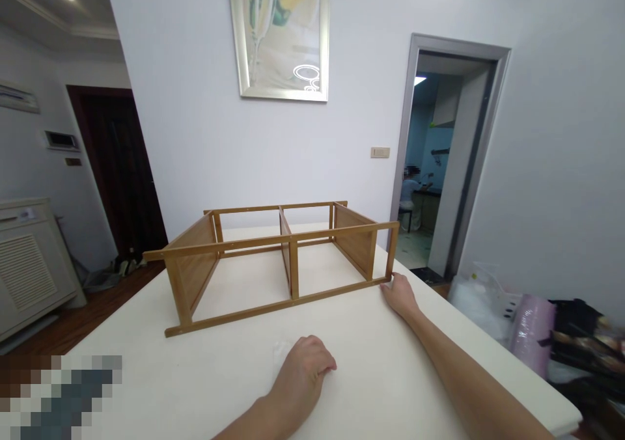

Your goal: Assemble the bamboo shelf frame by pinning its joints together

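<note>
A wooden rack frame [273, 258] with two side panels and a middle divider lies on the white table [205, 388]. My right hand [400, 295] rests at the frame's near right corner, its fingers touching the bottom rail and corner post; it grips nothing that I can see. My left hand [303, 371] lies knuckles-up on the table in front of the frame, fingers curled down beside a small clear plastic bag [282, 351]. Whether it pinches anything is hidden.
The table's right edge drops to a heap with a white basket [488, 290], a pink roll [530, 329] and dark things. A white cabinet [29, 258] stands at left. Through an open doorway [439, 166] another person sits in a far room.
</note>
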Tool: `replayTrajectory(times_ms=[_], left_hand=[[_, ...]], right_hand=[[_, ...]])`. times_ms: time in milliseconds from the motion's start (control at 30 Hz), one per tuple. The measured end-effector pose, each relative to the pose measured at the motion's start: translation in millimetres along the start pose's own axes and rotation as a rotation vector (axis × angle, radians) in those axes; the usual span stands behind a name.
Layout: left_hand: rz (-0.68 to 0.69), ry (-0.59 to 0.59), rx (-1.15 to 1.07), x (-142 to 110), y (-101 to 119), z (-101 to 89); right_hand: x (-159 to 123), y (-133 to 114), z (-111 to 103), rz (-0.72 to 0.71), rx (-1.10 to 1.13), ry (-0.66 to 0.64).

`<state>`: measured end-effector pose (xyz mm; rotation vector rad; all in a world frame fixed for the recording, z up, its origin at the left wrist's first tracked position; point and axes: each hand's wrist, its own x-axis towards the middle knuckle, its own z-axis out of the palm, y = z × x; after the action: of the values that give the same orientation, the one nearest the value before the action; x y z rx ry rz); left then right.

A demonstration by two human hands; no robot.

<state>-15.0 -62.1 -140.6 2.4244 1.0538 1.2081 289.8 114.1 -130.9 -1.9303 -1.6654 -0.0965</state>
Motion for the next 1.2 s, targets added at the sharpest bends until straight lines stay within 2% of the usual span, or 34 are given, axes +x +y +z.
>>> replayTrajectory(times_ms=[100,267,367,467,533,667,733,800,867,933,1033,1200], left_hand=[[0.040,-0.058,0.067,-8,-5,-2.7],[0.019,-0.140,0.076,-15,-6,-10.0],[0.004,-0.129,0.048,-18,-3,-15.0],[-0.053,-0.060,0.027,-19,-7,-34.8],[-0.183,0.043,0.059,-20,-23,-62.5],[-0.637,0.516,0.219,-31,-88,-142.4],[-0.789,0.725,0.323,-41,-124,-178.6],[-0.871,0.794,0.468,-50,-152,-201.1],[-0.898,0.786,0.587,-56,-170,-207.4],[-0.869,0.680,0.614,-61,-177,-202.4],[-0.808,0.527,0.641,-65,-175,-191.3],[-0.846,0.427,0.660,-68,-168,-191.9]], right_hand=[[0,0,1,-0.002,0.001,-0.007],[1,1,3,0.000,0.002,0.001],[1,3,4,0.000,0.001,0.010],[1,3,4,-0.005,0.001,0.022],[1,3,2,-0.014,0.006,0.040],[-10,-6,-2,-0.064,0.034,0.089],[-21,-16,-2,-0.152,0.096,0.098],[-38,-32,0,-0.251,0.195,0.083],[-57,-54,3,-0.307,0.284,0.047],[-75,-81,7,-0.336,0.347,-0.020],[-93,-128,15,-0.376,0.411,-0.128],[-94,-196,39,-0.325,0.558,-0.250]])
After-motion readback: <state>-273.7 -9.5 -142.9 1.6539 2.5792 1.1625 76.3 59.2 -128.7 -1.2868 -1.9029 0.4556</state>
